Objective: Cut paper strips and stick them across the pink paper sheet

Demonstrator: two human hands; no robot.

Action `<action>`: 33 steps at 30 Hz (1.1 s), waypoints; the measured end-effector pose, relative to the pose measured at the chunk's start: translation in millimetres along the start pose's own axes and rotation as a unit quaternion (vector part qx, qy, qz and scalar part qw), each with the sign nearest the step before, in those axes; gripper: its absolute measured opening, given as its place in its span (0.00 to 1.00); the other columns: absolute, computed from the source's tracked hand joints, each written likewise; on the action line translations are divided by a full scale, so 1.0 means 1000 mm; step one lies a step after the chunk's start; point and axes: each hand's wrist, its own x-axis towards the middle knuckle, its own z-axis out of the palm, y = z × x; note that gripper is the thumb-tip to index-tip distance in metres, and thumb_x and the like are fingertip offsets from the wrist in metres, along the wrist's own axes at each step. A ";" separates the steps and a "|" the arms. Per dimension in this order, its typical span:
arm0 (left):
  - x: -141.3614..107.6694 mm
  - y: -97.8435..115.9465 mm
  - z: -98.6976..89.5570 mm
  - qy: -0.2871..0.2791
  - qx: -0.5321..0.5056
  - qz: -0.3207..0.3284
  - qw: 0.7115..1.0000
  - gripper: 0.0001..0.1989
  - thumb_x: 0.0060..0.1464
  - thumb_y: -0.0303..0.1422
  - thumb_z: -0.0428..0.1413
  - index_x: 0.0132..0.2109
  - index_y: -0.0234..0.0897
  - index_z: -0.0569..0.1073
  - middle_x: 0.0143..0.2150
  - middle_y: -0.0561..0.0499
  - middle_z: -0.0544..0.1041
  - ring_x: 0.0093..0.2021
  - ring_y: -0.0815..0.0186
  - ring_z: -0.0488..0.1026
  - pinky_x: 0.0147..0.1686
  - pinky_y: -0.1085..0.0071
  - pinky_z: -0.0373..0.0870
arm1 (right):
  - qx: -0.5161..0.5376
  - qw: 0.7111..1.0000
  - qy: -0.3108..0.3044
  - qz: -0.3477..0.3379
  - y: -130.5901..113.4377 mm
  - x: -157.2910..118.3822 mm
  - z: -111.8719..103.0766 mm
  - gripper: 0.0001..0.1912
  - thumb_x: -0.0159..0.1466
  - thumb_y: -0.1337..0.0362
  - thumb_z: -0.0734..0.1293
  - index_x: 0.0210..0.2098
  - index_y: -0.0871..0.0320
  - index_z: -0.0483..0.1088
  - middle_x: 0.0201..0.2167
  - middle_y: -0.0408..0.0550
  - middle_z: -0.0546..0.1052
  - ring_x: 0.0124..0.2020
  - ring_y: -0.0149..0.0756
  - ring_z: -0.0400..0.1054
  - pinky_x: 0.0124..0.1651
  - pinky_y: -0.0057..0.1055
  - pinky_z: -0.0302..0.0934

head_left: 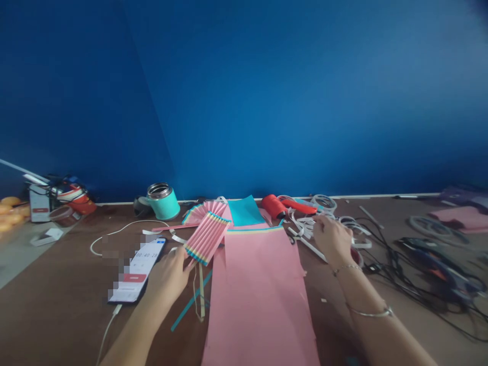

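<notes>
My left hand (pixel 172 269) is closed on the near left corner of a pleated pink paper (pixel 209 238) with blue and yellow edges, held up above the table. My right hand (pixel 332 238) reaches into a heap of white strips (pixel 304 224); its fingertips are partly hidden, and I cannot make out whether they grip anything. A long pink sheet (pixel 263 295) lies flat between my hands, a blue and yellow band along its far edge. Behind it are a blue sheet (pixel 244 211) and another pleated pink paper (pixel 202 211).
A phone (pixel 139 269) with a cable lies at the left, a turquoise jar (pixel 163 202) behind it. Red thread spool (pixel 273 206) and red-handled tool (pixel 299 206) sit near the blue wall. Black cables and a glue gun (pixel 438 269) lie at the right.
</notes>
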 end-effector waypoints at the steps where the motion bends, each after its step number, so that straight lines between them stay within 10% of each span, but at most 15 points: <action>1: -0.001 0.002 -0.002 0.021 -0.004 0.023 1.000 0.04 0.57 0.32 0.49 0.37 0.38 0.67 0.35 0.48 0.75 0.37 0.59 0.74 0.32 0.69 0.62 | -0.010 1.000 0.002 -0.010 -0.002 -0.002 0.000 0.19 0.58 0.68 0.55 0.43 0.58 0.72 0.40 0.54 0.76 0.44 0.46 0.66 0.47 0.43 0.52; 8: -0.017 0.028 -0.013 -0.047 -0.053 0.107 0.992 0.03 0.50 0.29 0.53 0.29 0.39 0.70 0.34 0.51 0.76 0.37 0.63 0.73 0.33 0.71 0.62 | 0.039 0.994 -0.022 -0.102 -0.021 -0.022 0.006 0.16 0.59 0.66 0.57 0.41 0.56 0.72 0.43 0.52 0.76 0.45 0.44 0.65 0.48 0.42 0.50; 20: -0.014 0.035 0.003 0.005 -0.009 0.081 0.997 0.06 0.48 0.24 0.49 0.29 0.38 0.67 0.32 0.49 0.76 0.35 0.61 0.74 0.31 0.71 0.62 | 0.173 0.971 -0.072 -0.147 -0.037 -0.032 0.001 0.13 0.57 0.68 0.59 0.35 0.56 0.75 0.37 0.49 0.78 0.40 0.42 0.70 0.45 0.38 0.58; 28: -0.019 0.032 -0.025 0.140 -0.178 0.075 0.971 0.05 0.52 0.32 0.47 0.31 0.40 0.66 0.28 0.53 0.73 0.30 0.64 0.70 0.31 0.71 0.61 | 0.308 0.878 -0.140 -0.338 -0.088 -0.075 -0.028 0.19 0.58 0.72 0.59 0.48 0.56 0.69 0.48 0.53 0.72 0.51 0.42 0.64 0.54 0.42 0.59; 33: -0.024 0.048 -0.032 -0.016 -0.305 0.117 0.945 0.05 0.51 0.32 0.49 0.29 0.39 0.67 0.24 0.56 0.70 0.27 0.67 0.68 0.28 0.74 0.60 | 0.356 0.810 -0.222 -0.411 -0.124 -0.103 -0.036 0.32 0.56 0.70 0.64 0.60 0.53 0.57 0.58 0.53 0.64 0.59 0.42 0.56 0.57 0.42 0.56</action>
